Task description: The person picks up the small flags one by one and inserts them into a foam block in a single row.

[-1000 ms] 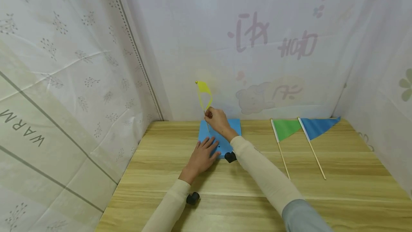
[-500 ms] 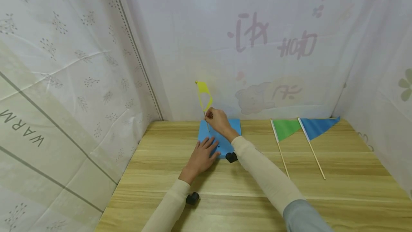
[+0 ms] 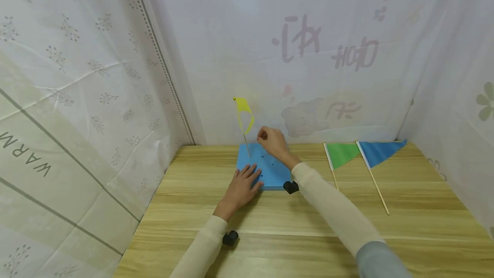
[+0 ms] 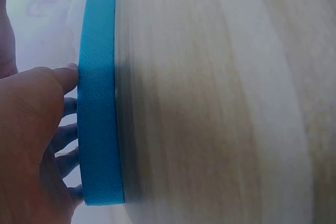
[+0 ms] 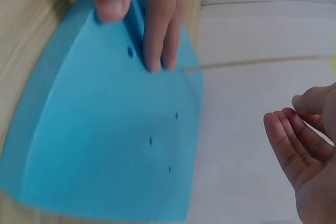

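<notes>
A blue block (image 3: 275, 174) with several small holes in its top lies on the table. My left hand (image 3: 240, 188) rests on its front left part with fingers spread, and in the left wrist view the thumb (image 4: 65, 77) touches the block's edge. The yellow flag (image 3: 243, 105) stands in the block's back left, its thin stick (image 5: 252, 62) leaning slightly left. Just right of that stick, above the block, my right hand (image 3: 275, 144) hangs with loosely bent fingers and holds nothing; the right wrist view shows it apart from the stick.
To the right on the wooden table (image 3: 417, 235) lie a green flag (image 3: 341, 154) and a blue flag (image 3: 380, 152) on sticks; the right sleeve partly covers the green flag's stick. Patterned cloth (image 3: 231, 33) hangs behind the table. A black wrist device (image 3: 230, 238) sits by the left sleeve.
My right hand has let go of the yellow flag's stick and moved a little to the right. The flag stays standing in the block. My left hand has not moved.
</notes>
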{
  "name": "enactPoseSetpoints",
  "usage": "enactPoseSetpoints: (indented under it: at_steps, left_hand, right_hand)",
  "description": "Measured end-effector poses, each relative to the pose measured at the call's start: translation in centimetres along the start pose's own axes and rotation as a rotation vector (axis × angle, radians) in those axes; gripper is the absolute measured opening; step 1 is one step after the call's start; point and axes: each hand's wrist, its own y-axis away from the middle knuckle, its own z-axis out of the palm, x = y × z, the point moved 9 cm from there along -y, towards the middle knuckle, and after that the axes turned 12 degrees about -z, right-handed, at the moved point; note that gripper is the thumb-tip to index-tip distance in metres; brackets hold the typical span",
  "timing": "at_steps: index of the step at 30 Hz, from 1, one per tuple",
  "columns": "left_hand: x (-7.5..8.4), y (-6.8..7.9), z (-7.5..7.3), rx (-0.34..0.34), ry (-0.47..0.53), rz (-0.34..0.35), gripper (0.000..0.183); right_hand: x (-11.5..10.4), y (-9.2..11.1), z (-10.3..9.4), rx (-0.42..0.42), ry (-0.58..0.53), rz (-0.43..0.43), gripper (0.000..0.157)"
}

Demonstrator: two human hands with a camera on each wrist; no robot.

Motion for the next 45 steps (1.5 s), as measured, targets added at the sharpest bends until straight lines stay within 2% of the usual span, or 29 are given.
enactPoseSetpoints:
  at_steps: [10,20,27,37,45]
  left_hand:
    - [-0.3,0.1,0.0,0.009,0.003,-0.001,0.058]
    - [-0.2,0.1,0.1,0.010,0.004,0.009,0.058]
    - [-0.1,0.1,0.2,-0.004,0.008,0.005,0.058]
    - [0.0,0.0,0.3,0.000,0.012,0.020,0.058]
    - [-0.1,0.0,0.3,-0.003,0.006,0.012,0.058]
  right_hand:
    - [1.9,1.4,-3.9,0.021,-0.006,0.044,0.010]
    - [3.6,3.3,-7.9,0.034,0.055,0.044,0.012]
    - [4.9,5.4,-10.9,0.080,0.067,0.060,0.012]
    - [6.9,8.7,-14.4,0.132,0.153,0.065,0.014]
    - [8.8,11.6,-16.4,0.085,0.142,0.137,0.017]
